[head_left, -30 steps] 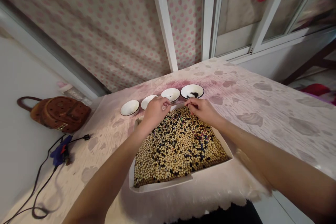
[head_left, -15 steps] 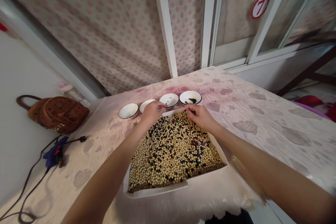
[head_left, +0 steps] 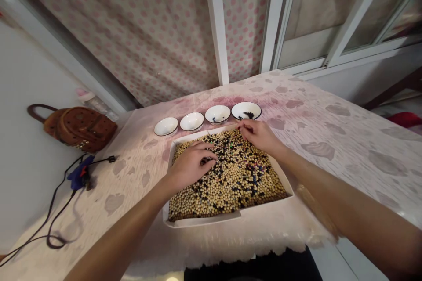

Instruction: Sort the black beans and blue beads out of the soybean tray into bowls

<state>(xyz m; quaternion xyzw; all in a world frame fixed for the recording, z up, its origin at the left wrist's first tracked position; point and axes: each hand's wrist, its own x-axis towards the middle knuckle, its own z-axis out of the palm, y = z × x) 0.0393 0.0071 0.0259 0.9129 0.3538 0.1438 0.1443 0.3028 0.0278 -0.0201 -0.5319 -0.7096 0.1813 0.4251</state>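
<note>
A white shallow box lies before me, filled with small round tan bean-like pieces, with black and a few coloured ones mixed in. My left hand hovers low over the left part of the filling, fingers curved and apart, with nothing visible in them. At the box's far right corner is my right hand, its thumb and fingertips pinched together; what they hold, if anything, is too small to make out. Just beyond it stands a white bowl with a cluster of black pieces. Beside that, another bowl holds a few dark pieces.
Two more white bowls continue the row leftward. A brown backpack and a blue glue gun-like tool with a black cord sit at the left. A patterned cloth covers the table; a curtained glass partition rises behind.
My left hand has moved from beside the bowls back down over the filling, and its fingers have parted. My right hand stays pinched near the far right corner. The view has shifted slightly.
</note>
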